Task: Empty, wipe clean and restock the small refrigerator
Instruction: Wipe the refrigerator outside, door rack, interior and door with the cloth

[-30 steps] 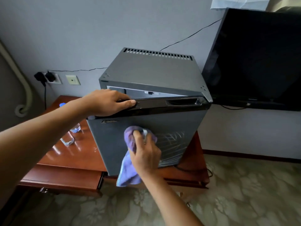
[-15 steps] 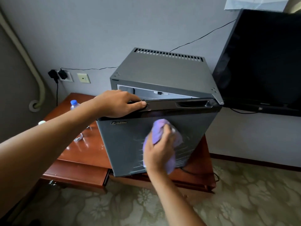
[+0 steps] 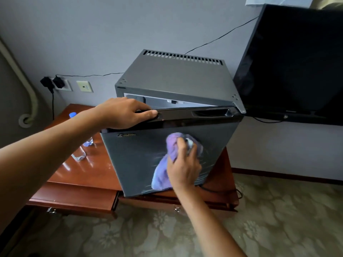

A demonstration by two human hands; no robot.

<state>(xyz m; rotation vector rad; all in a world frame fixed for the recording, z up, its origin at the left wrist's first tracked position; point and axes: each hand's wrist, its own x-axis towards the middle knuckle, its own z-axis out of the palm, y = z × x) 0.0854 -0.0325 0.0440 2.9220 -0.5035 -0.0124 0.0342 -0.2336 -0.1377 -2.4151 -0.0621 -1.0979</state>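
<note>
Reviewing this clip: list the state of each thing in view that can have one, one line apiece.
Fridge door: slightly ajar, wet wipe streaks on its front.
Left hand: grips the door's top edge.
Right hand: presses the purple cloth, bunched, on the door.
Water bottle: capped, upright.
TV: screen dark.
Wall socket: two adapters plugged in.

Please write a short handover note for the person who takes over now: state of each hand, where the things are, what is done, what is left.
Left hand grips the top edge of the refrigerator door, which stands slightly ajar.
Right hand presses a purple cloth against the door's outer face; wet streaks show around it.
The refrigerator stands on the wooden table; two water bottles stand to its left.
Done: part of the door front is wiped.
Left: finish wiping and restock the bottles. The inside is hardly visible, so its state cannot be told.
</note>
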